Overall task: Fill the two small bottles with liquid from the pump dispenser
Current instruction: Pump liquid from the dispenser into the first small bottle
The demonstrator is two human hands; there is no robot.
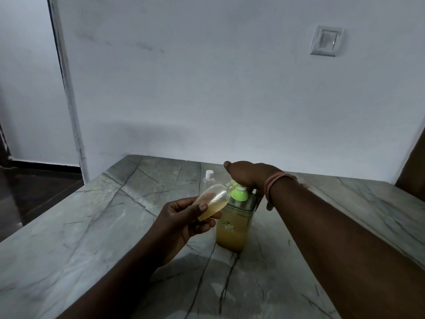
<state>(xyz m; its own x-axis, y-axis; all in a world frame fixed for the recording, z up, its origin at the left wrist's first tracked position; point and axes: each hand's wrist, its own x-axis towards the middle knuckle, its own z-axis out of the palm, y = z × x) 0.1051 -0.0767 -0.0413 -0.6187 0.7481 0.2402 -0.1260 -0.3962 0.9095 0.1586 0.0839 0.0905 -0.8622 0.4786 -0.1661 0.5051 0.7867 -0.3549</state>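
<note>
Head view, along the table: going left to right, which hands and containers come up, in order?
left hand → tilted small bottle it holds → pump dispenser → right hand on the pump. The capped small bottle overlaps; left out.

My arms are bare to the frame's edge, no sleeves showing. Up from the fingers of my right hand [247, 176], a band of pinkish-orange threads [274, 180] circles the wrist; my left hand [181, 217] wears nothing.

Left hand [184, 217] grips with thumb over curled fingers; right hand [248, 178] presses palm-down, wrist bent, fingers hidden beneath.
</note>
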